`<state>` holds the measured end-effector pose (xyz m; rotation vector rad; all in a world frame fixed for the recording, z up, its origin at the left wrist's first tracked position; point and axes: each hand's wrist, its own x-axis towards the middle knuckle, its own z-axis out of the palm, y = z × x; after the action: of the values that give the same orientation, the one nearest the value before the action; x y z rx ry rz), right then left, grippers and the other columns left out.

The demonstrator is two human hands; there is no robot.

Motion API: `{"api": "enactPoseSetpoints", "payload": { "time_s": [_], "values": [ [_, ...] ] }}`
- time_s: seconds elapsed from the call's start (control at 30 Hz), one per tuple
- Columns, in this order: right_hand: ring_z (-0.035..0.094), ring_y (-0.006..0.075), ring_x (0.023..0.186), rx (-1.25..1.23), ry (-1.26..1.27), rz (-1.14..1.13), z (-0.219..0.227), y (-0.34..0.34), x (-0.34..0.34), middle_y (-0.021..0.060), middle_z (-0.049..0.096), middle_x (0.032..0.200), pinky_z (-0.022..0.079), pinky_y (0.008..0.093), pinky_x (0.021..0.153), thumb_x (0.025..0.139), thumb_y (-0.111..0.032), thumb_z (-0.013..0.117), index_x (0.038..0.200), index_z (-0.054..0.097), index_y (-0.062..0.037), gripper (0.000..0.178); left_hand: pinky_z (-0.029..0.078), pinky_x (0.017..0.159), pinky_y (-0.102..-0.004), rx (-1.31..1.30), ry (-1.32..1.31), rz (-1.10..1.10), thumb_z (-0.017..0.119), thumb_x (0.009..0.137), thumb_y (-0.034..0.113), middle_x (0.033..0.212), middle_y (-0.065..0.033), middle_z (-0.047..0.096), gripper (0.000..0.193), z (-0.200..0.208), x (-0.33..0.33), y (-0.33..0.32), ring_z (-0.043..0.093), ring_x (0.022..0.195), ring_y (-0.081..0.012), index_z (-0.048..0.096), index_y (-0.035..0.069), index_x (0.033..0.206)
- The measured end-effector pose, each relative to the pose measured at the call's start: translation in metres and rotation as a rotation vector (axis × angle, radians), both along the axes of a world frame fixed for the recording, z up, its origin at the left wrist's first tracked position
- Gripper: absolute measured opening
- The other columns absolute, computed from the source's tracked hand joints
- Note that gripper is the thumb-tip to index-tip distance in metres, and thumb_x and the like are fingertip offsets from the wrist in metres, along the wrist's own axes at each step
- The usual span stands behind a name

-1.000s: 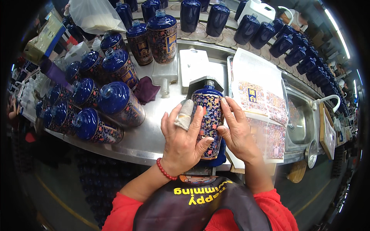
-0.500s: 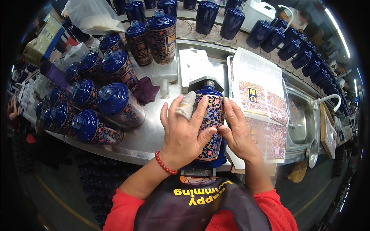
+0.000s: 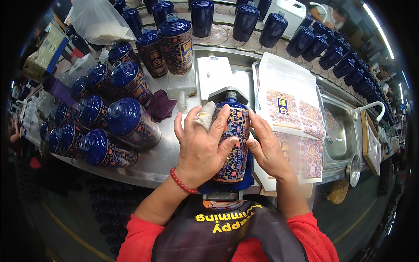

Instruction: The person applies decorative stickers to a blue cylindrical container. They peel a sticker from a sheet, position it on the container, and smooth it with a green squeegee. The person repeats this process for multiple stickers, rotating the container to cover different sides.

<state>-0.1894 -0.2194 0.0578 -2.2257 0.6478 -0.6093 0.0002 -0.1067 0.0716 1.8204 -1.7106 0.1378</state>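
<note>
A dark blue bottle with a colourful floral wrap and gold trim lies before me, its neck pointing away. Beneath its near end is a blue cloth. My left hand rests against the bottle's left side, fingers spread, index finger and thumb flat on the wrap. A pale fabric finger cover is on one of its fingers. Along the right side lie the stretched fingers of my right hand, its thumb touching the wrap. Both hands are open. The fingers partly hide the bottle's sides.
Several decorated bottles stand at left beside a dark purple cloth. Printed floral sheets lie at right, near a metal sink. Plain blue bottles line the conveyor behind. A white container sits beyond my bottle.
The plain bottles on the conveyor have shifted right. My hands stay on the bottle with little change, and the whole view has shifted slightly.
</note>
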Motion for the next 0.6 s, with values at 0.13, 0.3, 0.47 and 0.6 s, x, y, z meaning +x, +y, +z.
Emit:
{"api": "enactPoseSetpoints", "payload": {
  "time_s": [0.13, 0.3, 0.47, 0.6],
  "values": [
    [0.046, 0.0395, 0.139, -0.002, -0.011, 0.002, 0.0, 0.0, -0.001, 0.0245, 0.042, 0.153, 0.038, 0.0445, 0.115, 0.103, -0.035, 0.06, 0.158, 0.034, -0.0028, 0.069, 0.016, 0.114, -0.0637, -0.015, 0.069, -0.016, 0.054, 0.102, 0.049, 0.12, -0.0121, 0.067, 0.065, -0.004, 0.004, 0.001, 0.042, 0.13, -0.0406, 0.048, 0.01, 0.153],
    [0.044, 0.0433, 0.139, -0.118, 0.019, 0.01, 0.004, 0.003, -0.004, 0.0265, 0.037, 0.156, 0.037, 0.0461, 0.116, 0.099, -0.032, 0.066, 0.159, 0.035, -0.0073, 0.072, 0.018, 0.116, -0.0599, -0.082, 0.269, -0.057, 0.057, 0.1, 0.05, 0.14, -0.0228, 0.055, 0.069, -0.014, 0.01, 0.012, 0.045, 0.131, -0.0425, 0.046, 0.006, 0.153],
    [0.041, 0.0455, 0.142, -0.078, 0.053, 0.046, 0.009, 0.004, -0.002, 0.0281, 0.034, 0.158, 0.037, 0.0474, 0.116, 0.095, -0.031, 0.071, 0.159, 0.036, -0.0109, 0.076, 0.024, 0.115, -0.0525, -0.114, 0.441, -0.109, 0.06, 0.099, 0.05, 0.144, -0.0255, 0.052, 0.082, -0.031, 0.0, 0.022, 0.046, 0.133, -0.0409, 0.034, -0.003, 0.156],
    [0.042, 0.0457, 0.141, -0.113, 0.101, 0.014, 0.015, 0.008, 0.0, 0.0286, 0.033, 0.157, 0.038, 0.0478, 0.115, 0.094, -0.031, 0.072, 0.159, 0.037, -0.0118, 0.076, 0.027, 0.114, -0.0494, -0.107, 0.583, -0.138, 0.061, 0.099, 0.051, 0.147, -0.0277, 0.048, 0.088, -0.041, -0.005, 0.028, 0.046, 0.134, -0.0412, 0.028, -0.005, 0.158]
  ]
}}
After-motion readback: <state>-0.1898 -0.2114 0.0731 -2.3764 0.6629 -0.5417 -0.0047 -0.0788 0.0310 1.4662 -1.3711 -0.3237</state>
